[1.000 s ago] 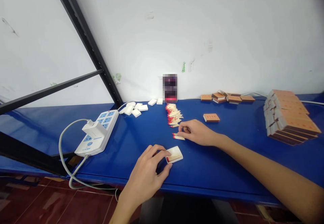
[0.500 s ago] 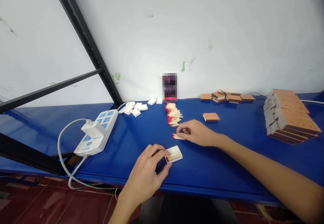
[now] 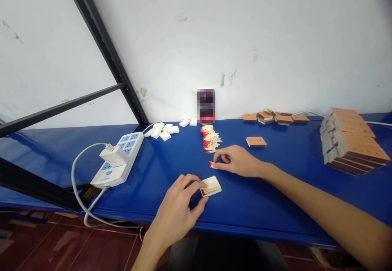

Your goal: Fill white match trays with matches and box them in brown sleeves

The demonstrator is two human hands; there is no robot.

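My left hand [image 3: 179, 203] rests on the blue table [image 3: 275, 189], its thumb and fingers pinching the left end of a small white matchbox tray [image 3: 211, 186] with red-tipped matches in it. My right hand [image 3: 237, 160] lies a little farther back, fingers curled over a small bunch of matches [image 3: 212, 165] on the table. Just behind that hand lies a loose pile of matches [image 3: 209, 137] with red heads.
A white power strip [image 3: 118, 160] with a plugged-in adapter and cable sits left. Several empty white trays [image 3: 163, 131] lie near the wall. Orange matchbox sleeves [image 3: 275, 118] lie at the back right, one sleeve [image 3: 256, 141] apart, and a large stack of boxes [image 3: 352, 145] stands far right.
My right hand has closed further over the small bunch of matches, covering more of them. My left hand and the tray have stayed in place.
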